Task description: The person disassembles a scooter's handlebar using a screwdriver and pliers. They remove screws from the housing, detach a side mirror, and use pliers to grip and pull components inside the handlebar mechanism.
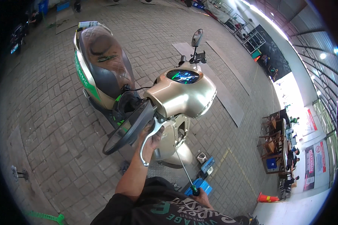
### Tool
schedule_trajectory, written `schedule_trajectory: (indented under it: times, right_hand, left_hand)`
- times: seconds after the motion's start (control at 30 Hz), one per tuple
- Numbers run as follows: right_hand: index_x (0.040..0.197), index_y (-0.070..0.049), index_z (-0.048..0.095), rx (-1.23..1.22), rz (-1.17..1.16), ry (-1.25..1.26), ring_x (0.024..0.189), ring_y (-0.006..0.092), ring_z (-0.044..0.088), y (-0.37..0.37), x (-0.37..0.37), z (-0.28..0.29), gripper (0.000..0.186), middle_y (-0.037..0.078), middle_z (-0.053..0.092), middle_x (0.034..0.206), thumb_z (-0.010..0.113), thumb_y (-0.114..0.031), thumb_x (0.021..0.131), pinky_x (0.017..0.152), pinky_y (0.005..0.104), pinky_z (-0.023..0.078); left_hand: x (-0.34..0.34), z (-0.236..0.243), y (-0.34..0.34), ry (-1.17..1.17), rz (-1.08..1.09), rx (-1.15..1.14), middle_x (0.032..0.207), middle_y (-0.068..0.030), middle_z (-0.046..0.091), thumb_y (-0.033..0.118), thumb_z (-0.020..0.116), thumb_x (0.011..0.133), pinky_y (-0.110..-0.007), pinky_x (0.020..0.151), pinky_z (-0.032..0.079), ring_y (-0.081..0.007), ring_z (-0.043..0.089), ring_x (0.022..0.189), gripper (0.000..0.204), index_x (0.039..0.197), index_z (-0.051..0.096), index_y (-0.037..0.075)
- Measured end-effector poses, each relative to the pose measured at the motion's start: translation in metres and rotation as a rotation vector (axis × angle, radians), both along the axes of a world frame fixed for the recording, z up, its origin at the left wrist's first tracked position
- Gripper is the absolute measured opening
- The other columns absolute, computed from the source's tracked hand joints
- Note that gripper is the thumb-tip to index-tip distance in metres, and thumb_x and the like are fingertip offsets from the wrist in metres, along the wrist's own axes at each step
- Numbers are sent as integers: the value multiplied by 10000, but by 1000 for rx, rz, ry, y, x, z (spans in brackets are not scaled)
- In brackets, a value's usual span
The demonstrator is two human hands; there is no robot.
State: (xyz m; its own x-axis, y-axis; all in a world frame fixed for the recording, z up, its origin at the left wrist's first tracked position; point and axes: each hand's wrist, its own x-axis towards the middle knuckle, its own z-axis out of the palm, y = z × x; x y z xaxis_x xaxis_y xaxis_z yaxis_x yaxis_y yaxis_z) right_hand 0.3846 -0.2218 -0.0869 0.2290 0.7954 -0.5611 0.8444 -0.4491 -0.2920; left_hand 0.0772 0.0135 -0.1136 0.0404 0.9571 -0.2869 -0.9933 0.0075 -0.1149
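Scooter (184, 95): a gold body standing on the paving just ahead of both hands; its seat (105, 60) lies beyond the left hand, to that hand's left.
Left hand (154, 139): fingers partly curled at the handlebar's underside, behind the silver brake lever (142, 150) – whether they grip anything or only rest there, one cannot tell.
Right hand (203, 198): closed around the dark handle of a long screwdriver (186, 170), whose shaft slants away from the hand, up and leftward to the front panel (168, 139).
Handling: the scooter is probably heavy and best steadied by its handlebar; the panel looks like smooth, stiff plastic, likely slippery and easily scratched, so a flat hold at its edge should suit. The screwdriver seems light and rigid, best held by its handle.
Hard to make out: the screwdriver's tip is too small to tell whether it touches a screw; the left hand's far fingers are hidden. The dark curved part (133, 129) beside the left hand – perhaps a mirror – covers some of the body behind it.
Blue case (202, 185): just beyond the right hand, partly covered by it.
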Motion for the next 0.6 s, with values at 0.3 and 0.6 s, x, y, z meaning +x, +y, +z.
schedule_trajectory:
  times: [0.3,0.6]
  right_hand:
    - [906,24,499,-67,-87,-41,837,346,586,-3,28,16,498,216,593,856,733,-343,664,699,405,448]
    - [931,31,519,-69,23,-96,864,352,589,-8,46,2,506,218,602,889,735,-345,669,725,401,453]
  left_hand:
    - [15,18,0,45,220,-3,811,-38,652,138,572,844,-266,540,540,-147,631,682,98,905,619,78]
    - [14,8,1,219,328,58,887,-53,639,89,619,799,-334,585,561,-203,640,733,212,1005,569,94]
